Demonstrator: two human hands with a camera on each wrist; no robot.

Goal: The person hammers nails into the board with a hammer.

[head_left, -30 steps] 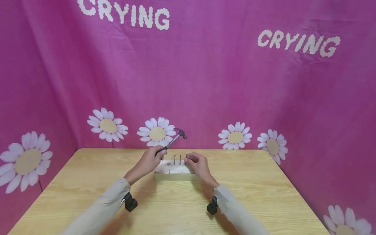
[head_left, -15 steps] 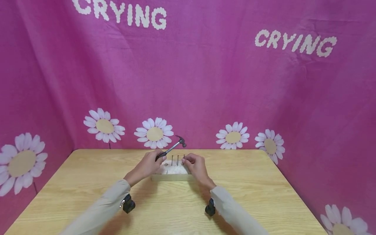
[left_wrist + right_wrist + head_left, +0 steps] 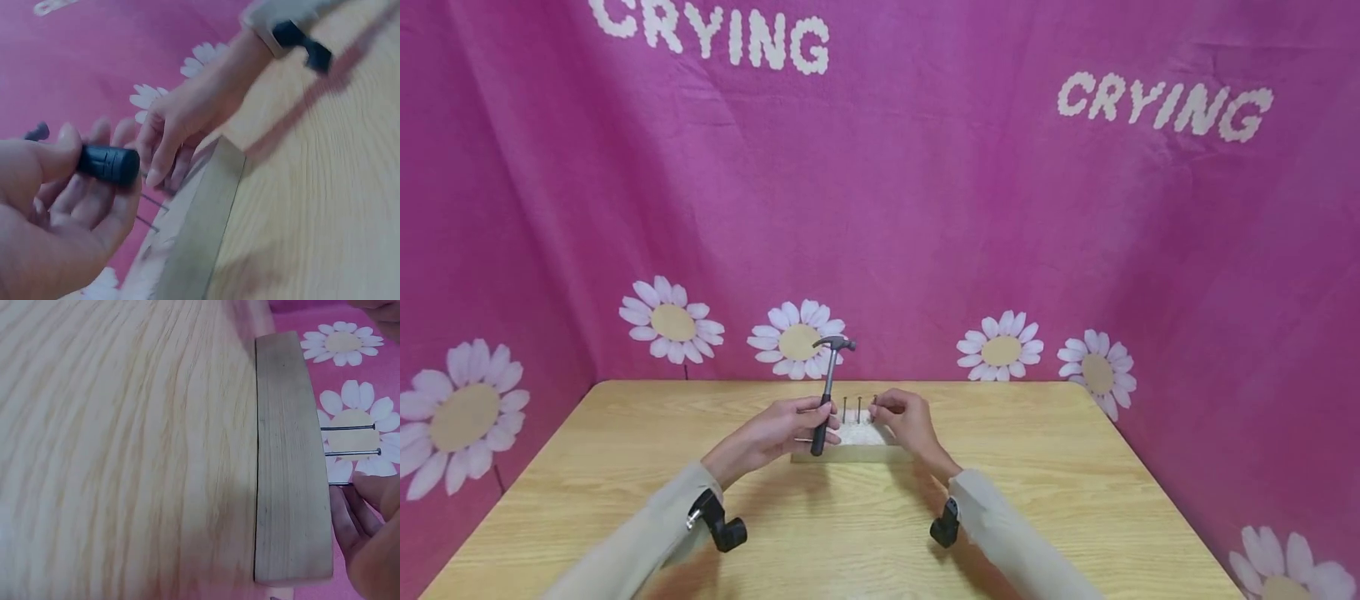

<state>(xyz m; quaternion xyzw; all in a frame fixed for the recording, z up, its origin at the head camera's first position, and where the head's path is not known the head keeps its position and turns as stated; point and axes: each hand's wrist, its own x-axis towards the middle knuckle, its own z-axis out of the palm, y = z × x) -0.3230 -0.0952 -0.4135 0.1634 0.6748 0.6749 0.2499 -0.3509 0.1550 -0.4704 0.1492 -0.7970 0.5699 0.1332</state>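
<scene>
My left hand (image 3: 775, 432) holds a claw hammer (image 3: 830, 377) by its black handle (image 3: 107, 164), between the thumb and the fingers. The hammer stands nearly upright, head up, left of the nails and in front of a wooden block (image 3: 857, 454). Two nails (image 3: 350, 428) stick up from the block's top side by side, apart from any hand. With thumb and fingertips, my right hand (image 3: 912, 421) pinches a third nail (image 3: 339, 484) at the right of that row. Fingers hide part of this nail. In the left wrist view the hammer's head is mostly hidden behind the hand.
The block lies on a light wood-grain table (image 3: 835, 533). Behind and at both sides of the table hangs a pink cloth (image 3: 910, 208) with daisies and white lettering. A black wrist camera (image 3: 721, 521) sits on my left sleeve, another wrist camera (image 3: 945, 525) on the right one.
The hammer has swung from leaning right to nearly upright, its head moving left and its handle end coming down into view. My left fingers have loosened around it. The right hand keeps pinching the nail.
</scene>
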